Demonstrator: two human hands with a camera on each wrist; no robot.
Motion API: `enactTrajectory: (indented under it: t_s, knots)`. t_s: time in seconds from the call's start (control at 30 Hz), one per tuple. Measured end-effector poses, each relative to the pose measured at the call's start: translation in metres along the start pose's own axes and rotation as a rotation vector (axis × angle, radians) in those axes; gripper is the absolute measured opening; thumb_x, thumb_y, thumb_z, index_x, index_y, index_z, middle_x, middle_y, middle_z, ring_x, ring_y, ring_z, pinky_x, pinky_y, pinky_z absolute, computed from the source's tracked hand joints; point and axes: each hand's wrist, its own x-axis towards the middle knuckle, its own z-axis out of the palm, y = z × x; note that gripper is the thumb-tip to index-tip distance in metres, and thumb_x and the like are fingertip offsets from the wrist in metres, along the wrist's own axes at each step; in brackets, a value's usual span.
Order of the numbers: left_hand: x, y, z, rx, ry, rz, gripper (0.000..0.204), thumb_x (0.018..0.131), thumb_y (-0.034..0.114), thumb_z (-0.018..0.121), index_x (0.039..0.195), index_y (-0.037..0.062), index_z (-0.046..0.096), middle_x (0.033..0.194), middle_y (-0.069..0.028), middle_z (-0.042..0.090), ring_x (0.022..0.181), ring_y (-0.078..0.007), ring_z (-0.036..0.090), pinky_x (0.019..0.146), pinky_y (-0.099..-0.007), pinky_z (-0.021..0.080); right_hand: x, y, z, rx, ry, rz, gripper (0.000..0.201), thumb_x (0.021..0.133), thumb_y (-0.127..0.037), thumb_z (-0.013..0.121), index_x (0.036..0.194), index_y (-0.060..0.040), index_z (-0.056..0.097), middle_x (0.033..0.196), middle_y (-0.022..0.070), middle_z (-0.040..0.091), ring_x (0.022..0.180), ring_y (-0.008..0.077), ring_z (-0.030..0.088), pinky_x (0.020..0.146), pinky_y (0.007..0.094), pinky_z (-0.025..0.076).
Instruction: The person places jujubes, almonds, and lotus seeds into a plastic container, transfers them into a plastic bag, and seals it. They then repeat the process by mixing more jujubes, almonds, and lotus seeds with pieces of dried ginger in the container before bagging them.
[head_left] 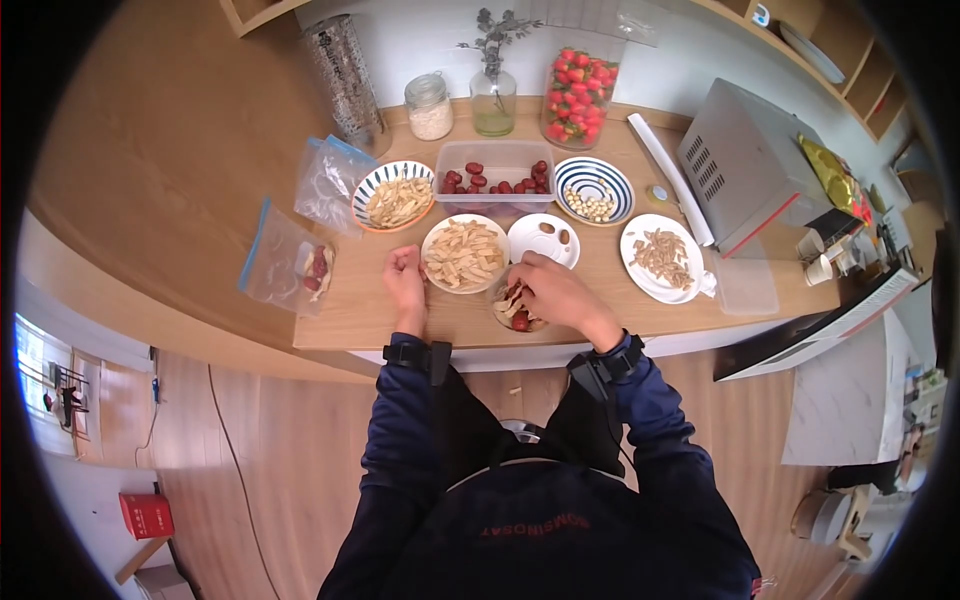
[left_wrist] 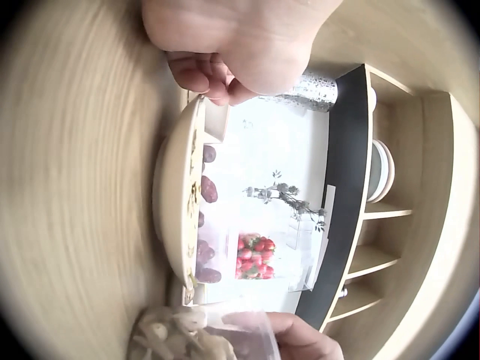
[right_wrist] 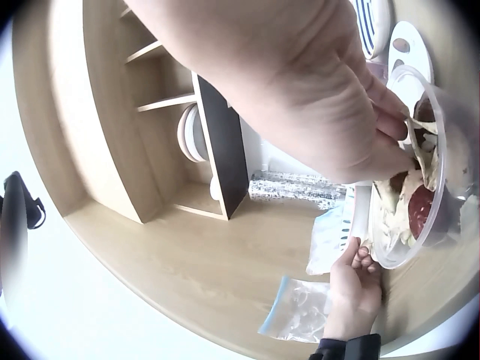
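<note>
My right hand [head_left: 552, 292] reaches down into a clear plastic tub [right_wrist: 439, 225] near the counter's front edge. Pale dried slices and red dates [right_wrist: 420, 212] lie inside it. Thumb and fingers pinch a pale dried slice [right_wrist: 411, 136] at the tub's mouth. Left of a white bowl [head_left: 430, 275] heaped with pale dried slices [head_left: 465, 253], my left hand [head_left: 405, 285] rests with loosely curled fingers. Its fingertips are right at the bowl's rim in the left wrist view. Behind the tub sits a small white plate [head_left: 530, 257] with a few brown dates [head_left: 547, 228].
A plastic box of red dates [head_left: 495, 150], striped bowls [head_left: 362, 215], and a white plate of small brown pieces [head_left: 640, 283] surround the work. Zip bags [head_left: 270, 270] lie left. A jar [head_left: 430, 120], vase [head_left: 492, 118] and strawberry container [head_left: 580, 100] stand behind; a grey appliance [head_left: 745, 150] stands right.
</note>
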Motion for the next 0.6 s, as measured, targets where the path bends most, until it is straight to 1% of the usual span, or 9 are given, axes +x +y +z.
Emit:
enactTrajectory:
  t_s: [0.03, 0.13, 0.2, 0.3, 0.33, 0.4, 0.43, 0.53, 0.6]
  knots:
    - [-0.002, 0.005, 0.003, -0.006, 0.027, 0.012, 0.012, 0.099, 0.015, 0.067, 0.096, 0.0042, 0.063, 0.069, 0.0021, 0.061, 0.058, -0.0045, 0.051, 0.051, -0.0212, 0.039, -0.001, -0.001, -0.003, 0.011, 0.004, 0.004, 0.025, 0.081, -0.001, 0.062, 0.105, -0.0054, 0.066, 0.099, 0.0129, 0.061, 0.103, 0.0345, 0.062, 0.087, 0.044, 0.051]
    - [-0.021, 0.02, 0.018, 0.186, 0.012, 0.395, 0.009, 0.097, 0.013, 0.067, 0.099, 0.0041, 0.066, 0.077, 0.0003, 0.066, 0.069, -0.0075, 0.058, 0.061, -0.0251, 0.048, -0.002, -0.003, -0.007, 0.008, 0.029, -0.02, 0.024, 0.079, -0.002, 0.063, 0.103, -0.0049, 0.067, 0.102, 0.0129, 0.064, 0.103, 0.0345, 0.062, 0.087, 0.0444, 0.052]
    - [-0.046, 0.052, 0.03, 0.296, -0.238, 0.375, 0.009, 0.094, 0.01, 0.068, 0.102, 0.0051, 0.067, 0.081, -0.002, 0.068, 0.074, -0.0109, 0.062, 0.068, -0.0283, 0.051, -0.002, 0.002, -0.002, -0.043, 0.065, -0.082, 0.025, 0.078, -0.003, 0.066, 0.103, -0.0045, 0.067, 0.102, 0.0128, 0.065, 0.102, 0.0347, 0.063, 0.086, 0.0448, 0.052]
    - [-0.073, 0.087, 0.047, 0.469, -0.62, 0.366, 0.014, 0.09, 0.008, 0.07, 0.103, 0.0064, 0.067, 0.085, -0.0056, 0.071, 0.078, -0.0169, 0.067, 0.072, -0.0326, 0.053, 0.0, -0.004, -0.006, -0.095, -0.093, -0.082, 0.028, 0.075, -0.004, 0.069, 0.104, -0.004, 0.067, 0.102, 0.0131, 0.067, 0.099, 0.0358, 0.065, 0.085, 0.0456, 0.052]
    - [-0.079, 0.092, 0.051, 0.527, -0.752, 0.366, 0.015, 0.088, 0.008, 0.071, 0.102, 0.0068, 0.066, 0.086, -0.0069, 0.071, 0.079, -0.019, 0.068, 0.072, -0.034, 0.053, 0.001, -0.006, -0.005, -0.119, -0.096, -0.082, 0.027, 0.076, -0.005, 0.07, 0.103, -0.0045, 0.067, 0.102, 0.0126, 0.067, 0.1, 0.0354, 0.065, 0.086, 0.0452, 0.051]
    - [-0.086, 0.095, 0.056, 0.638, -0.78, 0.406, 0.014, 0.085, 0.008, 0.072, 0.098, 0.0057, 0.066, 0.087, -0.0092, 0.072, 0.081, -0.0236, 0.07, 0.073, -0.0364, 0.054, 0.002, -0.007, -0.004, -0.17, -0.095, -0.084, 0.025, 0.078, -0.006, 0.071, 0.102, -0.0055, 0.067, 0.102, 0.0116, 0.067, 0.101, 0.0346, 0.065, 0.087, 0.0445, 0.049]
    - [-0.088, 0.097, 0.056, 0.693, -0.794, 0.425, 0.014, 0.084, 0.009, 0.073, 0.096, 0.0052, 0.066, 0.088, -0.0103, 0.072, 0.083, -0.0259, 0.07, 0.073, -0.0377, 0.054, 0.001, -0.006, -0.003, -0.147, -0.04, -0.076, 0.027, 0.078, -0.007, 0.072, 0.104, -0.0061, 0.067, 0.103, 0.0117, 0.067, 0.1, 0.0345, 0.065, 0.087, 0.0445, 0.049]
    - [-0.092, 0.102, 0.055, 0.775, -0.769, 0.465, 0.017, 0.08, 0.007, 0.076, 0.092, 0.0034, 0.065, 0.087, -0.0098, 0.069, 0.079, -0.0245, 0.068, 0.071, -0.0355, 0.053, -0.004, -0.006, -0.008, -0.056, 0.076, -0.028, 0.031, 0.077, -0.011, 0.075, 0.107, -0.0074, 0.067, 0.102, 0.0122, 0.067, 0.098, 0.0343, 0.066, 0.084, 0.0445, 0.05]
    - [-0.102, 0.113, 0.053, 0.835, -0.848, 0.414, 0.018, 0.079, 0.011, 0.078, 0.091, 0.0048, 0.066, 0.087, -0.0104, 0.07, 0.08, -0.0261, 0.068, 0.071, -0.0376, 0.053, -0.009, -0.012, -0.021, 0.035, 0.089, 0.034, 0.034, 0.076, -0.013, 0.076, 0.109, -0.0079, 0.068, 0.102, 0.0124, 0.068, 0.095, 0.0345, 0.066, 0.082, 0.0442, 0.051]
